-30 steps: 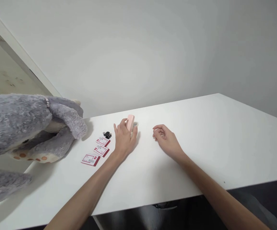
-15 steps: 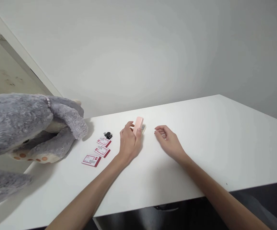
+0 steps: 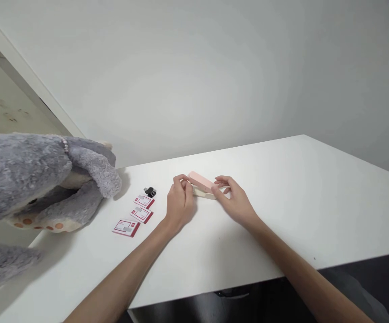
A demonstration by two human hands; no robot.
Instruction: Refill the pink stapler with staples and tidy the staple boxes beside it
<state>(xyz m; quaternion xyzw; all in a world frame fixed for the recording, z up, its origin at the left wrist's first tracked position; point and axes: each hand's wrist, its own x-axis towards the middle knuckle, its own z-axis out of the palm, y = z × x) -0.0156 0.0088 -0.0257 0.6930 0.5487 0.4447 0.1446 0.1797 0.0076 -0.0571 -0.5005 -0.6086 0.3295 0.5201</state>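
Note:
A pink stapler (image 3: 201,181) with a cream base lies crosswise between my hands, just over the table, its pink top and pale lower part spread apart at an angle. My left hand (image 3: 181,197) is closed on its left end, thumb and fingers pinching near the joint. At the other end, my right hand (image 3: 234,199) grips the stapler between thumb and fingers. To the left of my left hand sit a black staple remover (image 3: 150,192) and three small red-and-white boxes (image 3: 126,227), each with a grey strip on top.
A large grey plush toy (image 3: 46,175) takes up the left side of the white table (image 3: 281,202). Behind the table rises a pale wall (image 3: 194,80). The table's front edge runs below my forearms, with a dark space under it.
The stapler has turned from nearly upright in my left hand to lying crosswise. My right hand, free before, has moved in and taken hold of its right end.

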